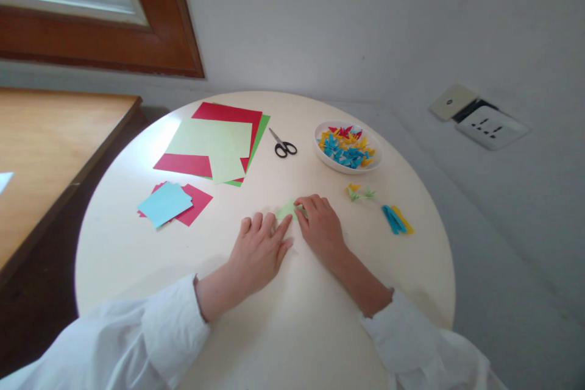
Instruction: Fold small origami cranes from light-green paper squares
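A small piece of light green folding paper [286, 209] lies on the table, partly covered by my fingers. My left hand [258, 250] presses its stretched index finger on the paper's near edge, with the thumb apart and the other fingers slightly bent. From the other side, my right hand [322, 228] has its thumb and index finger closed on the right part of the paper. Just to the right sit a few small folded paper cranes [359, 192], light green and yellow. Farther right are blue folded strips [393, 220] beside a yellow one [403, 219].
Scissors [283, 145] with black handles lie beyond my hands on the round white table [292, 329]. A white bowl [350, 167] holds many colourful cranes. Large red and green sheets [208, 137] lie back left, with smaller blue and pink squares [167, 202] nearer.
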### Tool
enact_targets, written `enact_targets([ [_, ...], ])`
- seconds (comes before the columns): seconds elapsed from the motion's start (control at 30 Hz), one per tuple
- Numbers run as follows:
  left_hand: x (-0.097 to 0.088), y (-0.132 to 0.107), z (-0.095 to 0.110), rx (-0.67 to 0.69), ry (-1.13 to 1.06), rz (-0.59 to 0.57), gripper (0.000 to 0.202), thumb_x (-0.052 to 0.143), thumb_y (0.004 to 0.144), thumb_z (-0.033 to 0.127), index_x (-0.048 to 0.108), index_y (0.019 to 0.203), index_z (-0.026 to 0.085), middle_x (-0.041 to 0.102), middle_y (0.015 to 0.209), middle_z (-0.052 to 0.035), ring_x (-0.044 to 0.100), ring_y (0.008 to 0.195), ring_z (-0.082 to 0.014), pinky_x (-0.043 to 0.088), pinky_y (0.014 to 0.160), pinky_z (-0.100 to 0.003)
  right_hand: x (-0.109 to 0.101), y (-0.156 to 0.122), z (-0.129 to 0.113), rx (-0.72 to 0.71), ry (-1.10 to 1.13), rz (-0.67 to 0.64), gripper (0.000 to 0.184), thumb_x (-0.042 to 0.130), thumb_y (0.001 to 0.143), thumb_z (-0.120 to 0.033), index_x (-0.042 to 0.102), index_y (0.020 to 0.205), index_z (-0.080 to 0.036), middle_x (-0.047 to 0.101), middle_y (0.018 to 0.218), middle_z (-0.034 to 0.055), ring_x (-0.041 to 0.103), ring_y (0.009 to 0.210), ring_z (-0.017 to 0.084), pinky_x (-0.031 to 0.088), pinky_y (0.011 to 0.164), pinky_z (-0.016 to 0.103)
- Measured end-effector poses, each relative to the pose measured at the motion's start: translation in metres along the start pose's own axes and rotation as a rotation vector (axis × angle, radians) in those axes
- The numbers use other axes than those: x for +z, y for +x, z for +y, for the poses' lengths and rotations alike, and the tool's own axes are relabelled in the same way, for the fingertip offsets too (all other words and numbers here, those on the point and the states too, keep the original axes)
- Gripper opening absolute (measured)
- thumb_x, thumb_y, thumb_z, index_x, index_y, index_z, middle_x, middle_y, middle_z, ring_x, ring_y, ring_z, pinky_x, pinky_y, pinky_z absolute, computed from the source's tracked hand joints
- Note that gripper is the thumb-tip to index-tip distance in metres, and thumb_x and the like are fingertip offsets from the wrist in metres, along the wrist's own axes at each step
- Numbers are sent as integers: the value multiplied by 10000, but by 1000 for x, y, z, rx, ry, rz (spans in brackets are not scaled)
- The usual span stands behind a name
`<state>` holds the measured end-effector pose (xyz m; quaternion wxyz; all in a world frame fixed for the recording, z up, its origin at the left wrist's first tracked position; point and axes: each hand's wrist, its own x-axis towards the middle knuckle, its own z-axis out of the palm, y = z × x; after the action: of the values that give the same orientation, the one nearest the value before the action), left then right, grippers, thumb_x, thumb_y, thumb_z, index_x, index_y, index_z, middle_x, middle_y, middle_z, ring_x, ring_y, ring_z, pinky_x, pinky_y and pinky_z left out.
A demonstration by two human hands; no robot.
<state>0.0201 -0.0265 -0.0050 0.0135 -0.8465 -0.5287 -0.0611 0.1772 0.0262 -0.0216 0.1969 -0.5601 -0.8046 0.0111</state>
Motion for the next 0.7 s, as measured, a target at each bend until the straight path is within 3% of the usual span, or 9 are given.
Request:
enact_targets([
  [0.13, 2, 0, 0, -5, -5, 22, 446, 297, 938, 356, 469, 1319, 199, 553, 1065, -133, 468, 921, -271, 333, 754, -414, -4, -9, 7, 35, 24, 30, 205, 435, 866, -115, 612, 951, -175, 632, 929, 91, 525, 844, 234, 442, 765, 349],
  [0.23, 3, 0, 0, -10, 4, 36, 446, 298, 937, 354, 472, 1317, 195, 554, 1073, -134, 472, 928, -272, 331, 759, -413, -5, -16, 11, 55, 66, 122, 272, 387, 855, -65, 626, 957, -149, 635, 939, 110, 547, 884, 233, 461, 801, 361],
  [0.33, 3, 0, 0, -13, 10, 57, 438, 303, 937, 350, 478, 1307, 193, 550, 1077, -133, 475, 938, -273, 329, 768, -411, -5, -24, 7, -32, 97, 206, 334, 352, 860, -47, 635, 1019, -126, 652, 1043, 135, 567, 1018, 227, 453, 887, 370],
  [0.47, 5, 1, 1, -26, 8, 59, 412, 313, 935, 352, 496, 1273, 203, 555, 1046, -121, 483, 916, -265, 326, 762, -403, -4, -34, -6, -250, 110, 54, 364, 366, 897, -102, 583, 1186, -137, 648, 1171, 122, 572, 1110, 198, 444, 940, 361],
  [0.57, 6, 2, 1, -32, 8, 62, 401, 318, 935, 334, 493, 1265, 188, 552, 1059, -128, 486, 928, -267, 323, 776, -408, -4, -39, -12, -241, 86, -29, 381, 362, 907, -110, 545, 1242, -117, 619, 1237, 117, 548, 1168, 197, 426, 974, 372],
  [0.7, 6, -1, 2, -44, 20, 71, 406, 337, 925, 266, 467, 1280, 118, 560, 1073, -142, 489, 962, -271, 321, 819, -419, -5, -39, -14, -195, 76, -44, 357, 369, 921, -131, 572, 1214, -154, 624, 1236, 100, 549, 1172, 185, 416, 988, 370],
])
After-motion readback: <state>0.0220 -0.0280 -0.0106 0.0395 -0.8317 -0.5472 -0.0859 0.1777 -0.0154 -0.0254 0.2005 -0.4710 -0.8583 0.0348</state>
